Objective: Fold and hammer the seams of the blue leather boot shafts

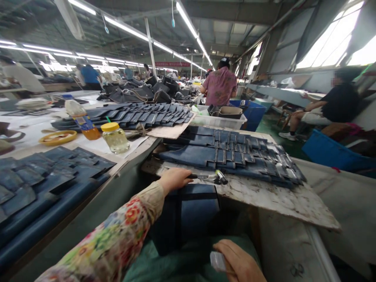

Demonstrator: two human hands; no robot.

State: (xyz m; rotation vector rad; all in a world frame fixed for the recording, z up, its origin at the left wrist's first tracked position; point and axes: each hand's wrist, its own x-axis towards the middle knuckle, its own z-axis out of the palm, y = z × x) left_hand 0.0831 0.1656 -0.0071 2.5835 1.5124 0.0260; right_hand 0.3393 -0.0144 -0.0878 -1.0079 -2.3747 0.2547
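Rows of dark blue leather pieces (241, 154) lie overlapping on a worn, stained board (264, 199) in the middle of the frame. At their near edge is a small hammer (216, 178), its dark handle pointing left and its metal head to the right. My left hand (174, 179) comes up from the lower left in a flowered sleeve (117, 239), and its fingers are closed around the end of that handle. The hammer sits low over the board; whether it touches I cannot tell. Just below this hand a dark blue bag panel (188, 215) stands against the board's near edge, above green cloth (164, 266) at the bottom of the frame. My right hand (237, 262) is at the bottom, right of centre, with its fingers curled round a small pale block (217, 261) that sticks out to the left; what the block is I cannot make out. On the left side of the frame the tabletop (32, 125) carries more blue pieces (44, 176) in the lower left. Beyond them stand a jar with a yellow lid (115, 138), a tilted bottle of amber liquid (84, 121) and a yellow dish (58, 137). In the upper centre a person in a pink shirt (220, 84) stands facing away. At the right edge a person in black (337, 103) sits near a blue bin (331, 152).
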